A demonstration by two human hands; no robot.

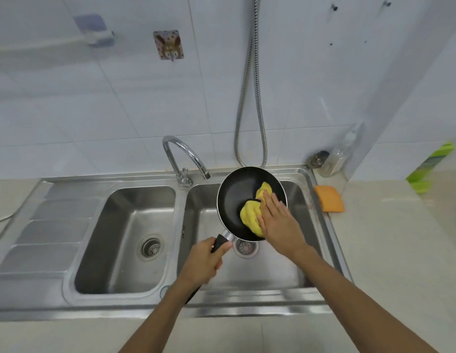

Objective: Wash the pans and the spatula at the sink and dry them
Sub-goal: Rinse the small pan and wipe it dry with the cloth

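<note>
White-tiled kitchen wall above a steel double sink [56, 184]. Over its right basin, the left hand [204, 261] grips the handle [220, 242] of a black pan [237, 194]. The right hand [275, 220], fingers flat, presses a yellow cloth [249, 215] inside it. Wiping well probably means a steady handle grip and circular sweeps reaching the rim.
</note>
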